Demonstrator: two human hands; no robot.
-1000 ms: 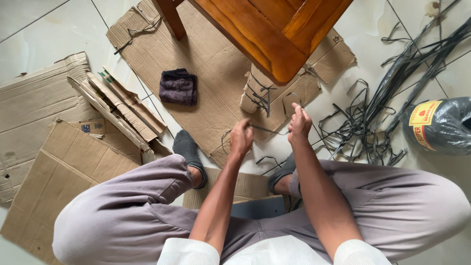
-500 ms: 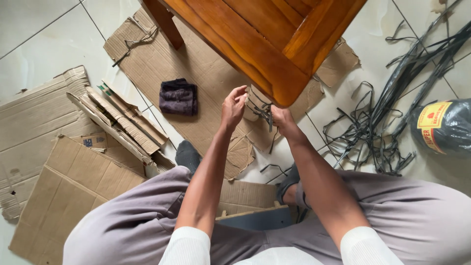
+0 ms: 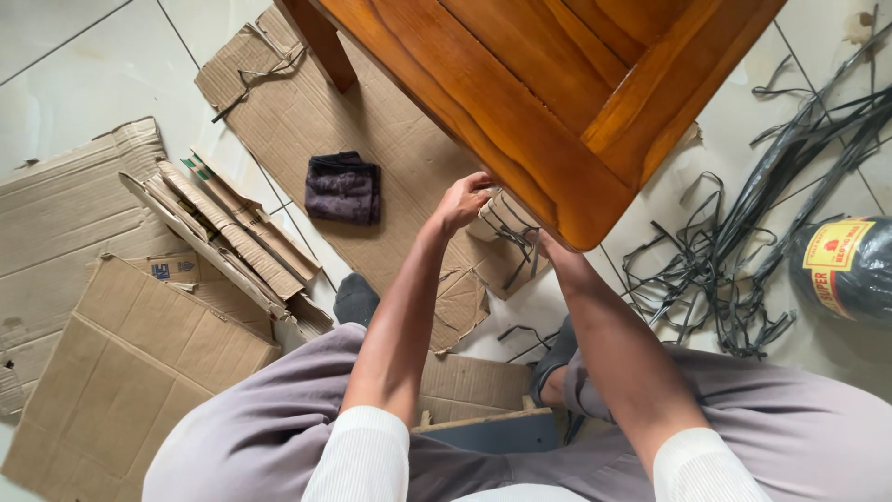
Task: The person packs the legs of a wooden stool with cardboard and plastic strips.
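Left hand curled around the cardboard wrap on the furniture leg, fingers pressed against its left edge, just under the wooden tabletop. Right hand hidden beneath the tabletop corner; only the forearm visible, running up toward the wrap from five o'clock; whether spread or pinching, cannot tell. Black strapping looped around the wrap, loose ends hanging toward six o'clock. Wrapped leg standing on a flat cardboard sheet on the tiled floor. Dark folded cloth lying on that sheet, at nine o'clock from the left hand, well apart. Stack of torn cardboard strips farther toward nine o'clock. Tangle of black strap offcuts at three o'clock from the wrap, a dark strap roll just beyond it.
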